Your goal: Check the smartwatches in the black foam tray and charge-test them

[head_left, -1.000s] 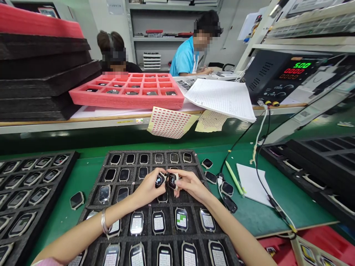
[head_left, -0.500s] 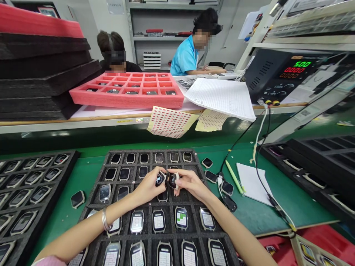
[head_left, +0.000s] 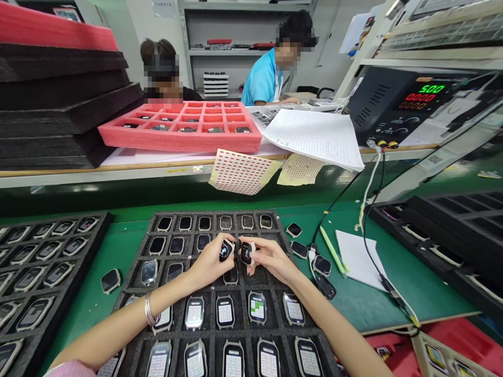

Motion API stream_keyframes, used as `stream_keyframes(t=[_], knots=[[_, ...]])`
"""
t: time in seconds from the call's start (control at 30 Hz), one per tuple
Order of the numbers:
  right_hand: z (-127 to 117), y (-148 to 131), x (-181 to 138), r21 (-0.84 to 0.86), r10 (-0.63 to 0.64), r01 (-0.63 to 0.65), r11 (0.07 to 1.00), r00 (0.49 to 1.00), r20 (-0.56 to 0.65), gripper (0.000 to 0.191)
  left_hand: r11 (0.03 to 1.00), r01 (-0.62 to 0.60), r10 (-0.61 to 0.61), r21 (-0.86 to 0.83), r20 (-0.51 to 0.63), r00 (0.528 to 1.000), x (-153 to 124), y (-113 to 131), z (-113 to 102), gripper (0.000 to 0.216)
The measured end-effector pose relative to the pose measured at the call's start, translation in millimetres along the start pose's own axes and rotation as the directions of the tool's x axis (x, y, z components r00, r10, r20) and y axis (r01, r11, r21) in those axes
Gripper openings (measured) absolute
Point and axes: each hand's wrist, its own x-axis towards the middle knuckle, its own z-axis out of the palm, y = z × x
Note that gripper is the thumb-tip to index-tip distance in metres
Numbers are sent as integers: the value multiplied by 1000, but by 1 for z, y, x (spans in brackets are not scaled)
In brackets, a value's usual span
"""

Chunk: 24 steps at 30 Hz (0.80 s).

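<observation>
My left hand (head_left: 210, 263) and my right hand (head_left: 273, 260) meet above a black foam tray (head_left: 177, 215), each pinching a small black smartwatch body. The left one holds a watch body (head_left: 225, 251) with a lit screen. The right one holds a second watch body (head_left: 246, 253), turned toward the first and a small gap from it. Fingers hide much of both bodies. The tray's pockets hold rows of watches, dark-screened at the far end and showing pale grid displays near me. A bangle (head_left: 148, 309) circles my left wrist.
Another foam tray of watches (head_left: 39, 256) lies to the left on the green mat (head_left: 393, 309), and a dark tray (head_left: 444, 230) lies to the right. Loose watches, a green pen (head_left: 332, 251), white paper and cables lie right of my hands. Two co-workers sit beyond a pink tray (head_left: 178, 136).
Both watch bodies have shifted slightly farther from me, and the gap between them has widened a little. The co-worker in the blue shirt has drawn an arm back.
</observation>
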Motion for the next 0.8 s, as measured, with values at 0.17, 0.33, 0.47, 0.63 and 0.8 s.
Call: stream_keyframes(t=[0.17,0.33,0.47,0.63,0.8], knots=[[2,-1,-2,4,15,-15,1000,999,46,49,998,6,-5,-65,16,1000,0,2,-1,32],[4,-1,-2,33,19,-21,999,999,47,50,983,60,-61,-175,-1,998,1,-4,2,34],[2,-1,0,77,29,-31,997,999,25,52,926,164,-164,-341,28,986,1,-12,5,45],[-2,-2,2,61,27,-24,998,999,-48,41,775,286,-288,-563,87,954,7,-9,1,44],[-4,-2,3,11,14,-12,1000,993,-120,42,666,338,-344,-664,129,930,9,0,-4,34]])
